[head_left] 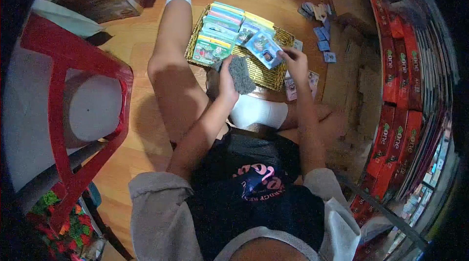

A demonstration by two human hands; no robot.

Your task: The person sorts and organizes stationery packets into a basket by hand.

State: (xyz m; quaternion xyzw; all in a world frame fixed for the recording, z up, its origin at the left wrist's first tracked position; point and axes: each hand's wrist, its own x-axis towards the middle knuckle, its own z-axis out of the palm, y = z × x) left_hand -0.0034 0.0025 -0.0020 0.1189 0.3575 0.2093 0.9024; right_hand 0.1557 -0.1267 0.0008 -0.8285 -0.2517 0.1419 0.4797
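My left hand (227, 79) is closed around a grey fluffy cloth (240, 75) at the near edge of a woven basket (266, 79). Between the fingers of my right hand (295, 62) is a blue picture packet (264, 48), tilted over the basket's right half. Rows of colourful flat packets (220, 29) stand upright in the basket's left part, green, pink, yellow and blue. Part of the basket's floor shows below the blue packet. The cloth hides some of the basket's near rim.
Small blue cards (322, 36) lie scattered on the wooden floor to the right, with pinkish cards (291, 90) beside the basket. A red chair (56, 100) stands at left. Red paper packs (398, 139) are stacked on the right. My legs flank the basket.
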